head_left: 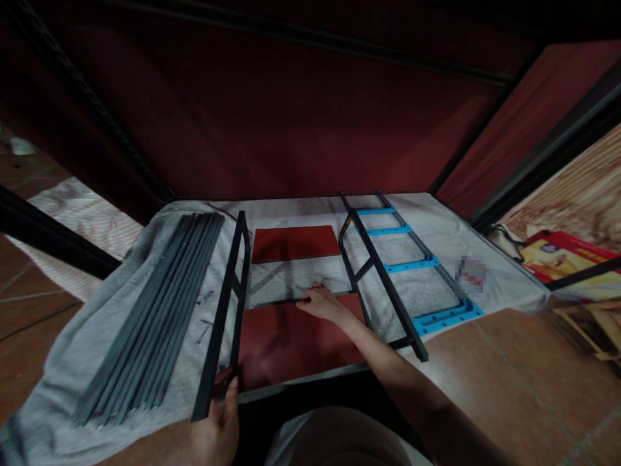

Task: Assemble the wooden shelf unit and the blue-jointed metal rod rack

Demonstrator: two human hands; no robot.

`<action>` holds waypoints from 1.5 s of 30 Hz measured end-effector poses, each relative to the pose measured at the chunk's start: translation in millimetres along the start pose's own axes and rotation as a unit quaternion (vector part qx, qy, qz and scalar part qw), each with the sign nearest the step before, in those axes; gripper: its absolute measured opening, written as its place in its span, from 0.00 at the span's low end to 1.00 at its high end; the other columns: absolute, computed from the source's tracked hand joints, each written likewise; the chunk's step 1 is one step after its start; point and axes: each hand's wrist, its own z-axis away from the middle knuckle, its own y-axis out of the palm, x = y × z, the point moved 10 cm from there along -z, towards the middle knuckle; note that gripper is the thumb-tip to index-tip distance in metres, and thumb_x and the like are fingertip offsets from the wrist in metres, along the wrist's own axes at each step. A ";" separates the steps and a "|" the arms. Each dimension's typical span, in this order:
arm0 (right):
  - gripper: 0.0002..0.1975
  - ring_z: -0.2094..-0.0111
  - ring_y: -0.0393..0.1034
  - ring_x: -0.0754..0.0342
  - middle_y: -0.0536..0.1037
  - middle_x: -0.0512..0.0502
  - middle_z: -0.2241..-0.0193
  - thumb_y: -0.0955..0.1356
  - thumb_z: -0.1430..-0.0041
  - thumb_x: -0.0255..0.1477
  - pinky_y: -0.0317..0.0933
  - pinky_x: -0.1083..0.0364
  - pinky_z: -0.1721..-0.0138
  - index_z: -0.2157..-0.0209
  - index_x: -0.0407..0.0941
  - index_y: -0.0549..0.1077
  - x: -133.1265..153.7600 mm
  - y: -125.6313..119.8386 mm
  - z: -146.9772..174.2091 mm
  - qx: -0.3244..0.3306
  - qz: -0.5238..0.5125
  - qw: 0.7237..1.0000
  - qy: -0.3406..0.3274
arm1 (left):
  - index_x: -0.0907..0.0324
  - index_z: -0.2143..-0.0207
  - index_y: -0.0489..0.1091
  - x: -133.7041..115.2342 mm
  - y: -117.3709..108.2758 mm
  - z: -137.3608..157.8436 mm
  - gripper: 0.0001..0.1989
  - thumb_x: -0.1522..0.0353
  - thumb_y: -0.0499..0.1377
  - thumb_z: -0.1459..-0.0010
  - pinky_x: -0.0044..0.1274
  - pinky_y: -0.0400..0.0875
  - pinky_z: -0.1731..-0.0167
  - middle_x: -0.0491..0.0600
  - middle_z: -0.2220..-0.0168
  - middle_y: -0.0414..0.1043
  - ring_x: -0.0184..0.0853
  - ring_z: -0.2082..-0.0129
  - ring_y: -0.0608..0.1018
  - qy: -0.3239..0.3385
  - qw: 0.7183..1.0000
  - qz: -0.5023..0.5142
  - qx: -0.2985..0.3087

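Observation:
My left hand [219, 414] is closed round the near end of the left black metal side frame [224, 310]. Between this frame and the right black side frame [383, 278] lies a reddish-brown board [295, 349]. Over the board's far edge my right hand [323, 303] is closed, its fingers curled at that edge; the fingertips are partly hidden. Farther back, a smaller orange-red board [295, 243] rests on the grey cloth between the frames.
Several grey metal tubes [155, 317] lie side by side at left on the grey cloth [63, 369]. To the right are blue plastic brackets [412, 264] joined by dark rods, and a blurred small packet [471, 277]. Dark posts and a red-yellow box [567, 259] stand beyond.

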 end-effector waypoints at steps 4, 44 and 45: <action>0.14 0.52 0.68 0.49 0.76 0.44 0.57 0.73 0.46 0.38 0.60 0.54 0.52 0.62 0.44 0.76 9.9 -16.8 1.9 0.037 -0.032 0.998 -0.032 | 0.57 0.54 0.69 -0.4 -10.4 -1.5 0.24 0.50 0.56 0.45 0.39 0.66 0.45 0.59 0.53 0.75 0.53 0.46 0.74 -0.028 0.998 -0.047 -0.041; 0.10 0.55 0.75 0.50 0.76 0.48 0.55 0.60 0.30 0.32 0.67 0.50 0.55 0.50 0.50 0.65 92.1 -33.4 160.7 0.041 0.045 0.975 -0.216 | 0.59 0.47 0.70 -14.2 10.9 -3.2 0.19 0.65 0.55 0.40 0.37 0.63 0.40 0.56 0.45 0.73 0.44 0.42 0.72 0.033 0.995 0.054 0.072; 0.11 0.53 0.75 0.50 0.76 0.48 0.53 0.60 0.30 0.31 0.67 0.49 0.54 0.48 0.50 0.65 98.8 -31.0 159.1 0.057 0.045 0.973 -0.221 | 0.59 0.46 0.69 -15.0 11.6 -3.0 0.20 0.66 0.54 0.40 0.37 0.62 0.39 0.55 0.44 0.72 0.44 0.41 0.71 0.039 0.995 0.048 0.075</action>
